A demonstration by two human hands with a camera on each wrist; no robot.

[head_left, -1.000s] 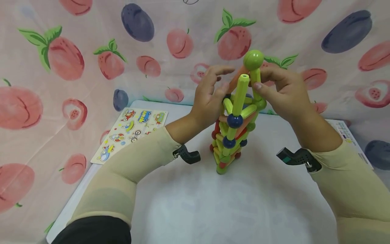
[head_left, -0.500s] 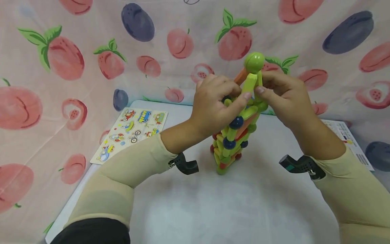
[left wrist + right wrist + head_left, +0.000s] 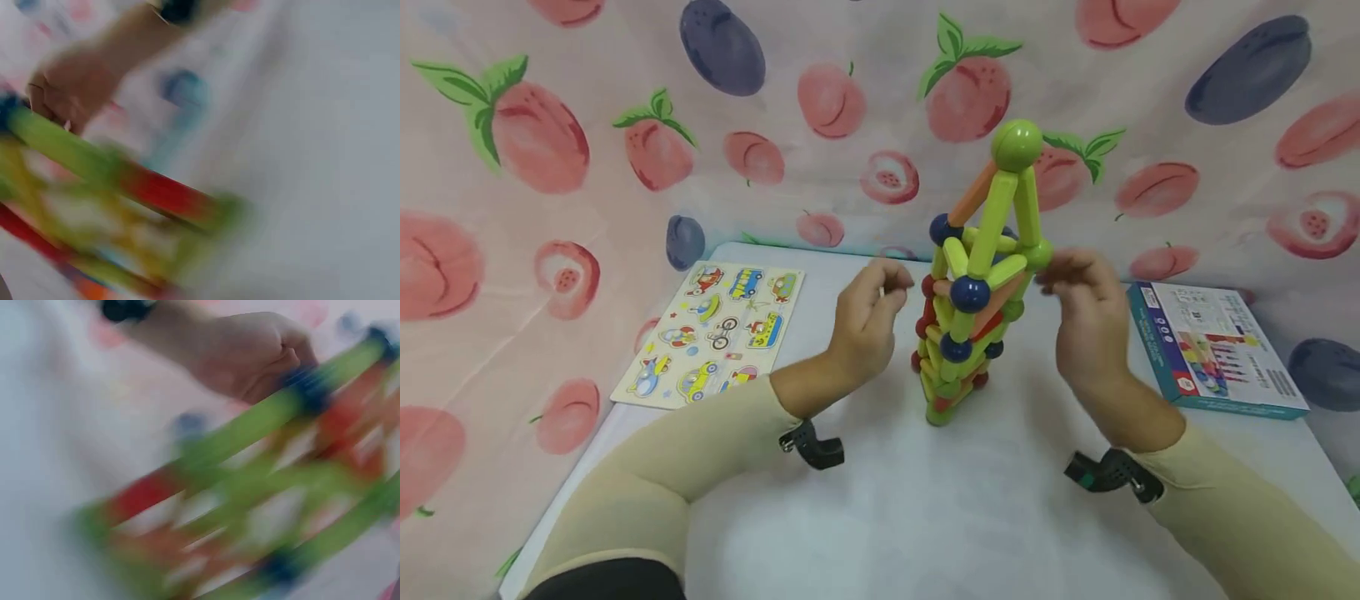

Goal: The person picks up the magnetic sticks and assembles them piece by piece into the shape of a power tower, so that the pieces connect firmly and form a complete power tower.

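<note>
A tall tower of magnetic sticks and balls (image 3: pixel 991 272) stands upright on the white table. Its sticks are green, yellow, orange and red, joined by blue, red and green balls. At the very top sits a large green ball (image 3: pixel 1017 145), with an orange stick and green sticks slanting up to it. My left hand (image 3: pixel 868 321) is left of the tower, apart from it, fingers loosely bent around nothing. On the other side my right hand (image 3: pixel 1090 312) is close beside the tower, fingers loosely bent, holding nothing. Both wrist views are blurred, showing the tower's lower part.
A board with printed vehicle pictures (image 3: pixel 711 333) lies on the left of the white table (image 3: pixel 910 508). On the right lies a flat teal-edged box (image 3: pixel 1221 350). A fruit-patterned cloth (image 3: pixel 842 183) hangs behind.
A green front stick, earlier standing free with its upper end loose, now leans against the top ball. Both hands have let go and moved down and outward from the tower.
</note>
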